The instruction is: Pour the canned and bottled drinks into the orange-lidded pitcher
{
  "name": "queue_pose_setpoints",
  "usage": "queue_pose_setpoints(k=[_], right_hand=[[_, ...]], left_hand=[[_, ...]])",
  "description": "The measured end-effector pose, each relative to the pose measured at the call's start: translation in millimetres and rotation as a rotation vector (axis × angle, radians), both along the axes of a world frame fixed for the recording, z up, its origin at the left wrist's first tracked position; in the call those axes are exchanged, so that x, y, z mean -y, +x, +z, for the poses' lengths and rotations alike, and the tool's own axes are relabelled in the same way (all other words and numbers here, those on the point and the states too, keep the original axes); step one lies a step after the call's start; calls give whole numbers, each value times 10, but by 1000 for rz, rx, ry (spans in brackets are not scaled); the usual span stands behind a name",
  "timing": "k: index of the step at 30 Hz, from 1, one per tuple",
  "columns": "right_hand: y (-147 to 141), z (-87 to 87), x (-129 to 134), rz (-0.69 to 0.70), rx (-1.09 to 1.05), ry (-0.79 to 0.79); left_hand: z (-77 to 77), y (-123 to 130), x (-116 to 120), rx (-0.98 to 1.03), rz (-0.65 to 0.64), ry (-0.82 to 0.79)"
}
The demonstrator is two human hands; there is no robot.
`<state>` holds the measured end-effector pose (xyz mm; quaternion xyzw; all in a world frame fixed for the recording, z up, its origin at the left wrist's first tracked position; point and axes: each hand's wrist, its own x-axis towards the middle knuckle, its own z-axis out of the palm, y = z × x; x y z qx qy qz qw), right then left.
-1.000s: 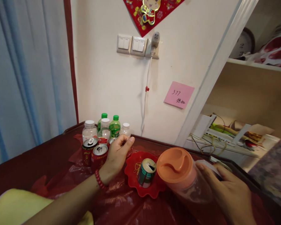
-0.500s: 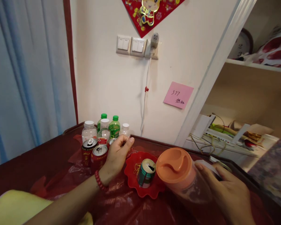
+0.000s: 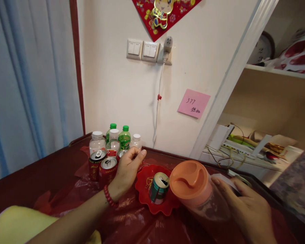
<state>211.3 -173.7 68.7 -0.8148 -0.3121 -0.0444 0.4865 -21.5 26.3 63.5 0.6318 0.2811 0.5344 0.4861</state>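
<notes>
On my feed the R hand [image 3: 251,203] is wrapped round the handle side of the orange-lidded pitcher [image 3: 198,191], which is tipped toward the green can [image 3: 158,189], lip right at the can's top. Can's opened & standing in the red scalloped plate [image 3: 143,178], which sits on the red plastic sheet [image 3: 139,225] covering part of the bench [image 3: 53,169]. Can't tell tbh if any liquid's going in, view's too poor there. L hand [image 3: 128,167] is loosely curled, thumb out, nothing visible in it, red bead bracelet [image 3: 109,196] on the wrist. From my cam angle it's in front of the red cans [image 3: 108,173], w/ clear white-capped bottles [image 3: 97,145] and a couple green-capped bottles [image 3: 124,138] bunched behind. FYI there's also a yellow thing [image 3: 20,223] bottom L, partly behind my L forearm, and a pink note [image 3: 194,103] on the wall [image 3: 117,91], approx above the pitcher.
</notes>
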Motion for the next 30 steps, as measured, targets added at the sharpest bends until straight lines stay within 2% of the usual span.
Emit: queue_pose_setpoints(k=[30], right_hand=[[-6, 11, -1, 3, 34, -8]], left_hand=[[2, 0, 14, 10, 1, -11]])
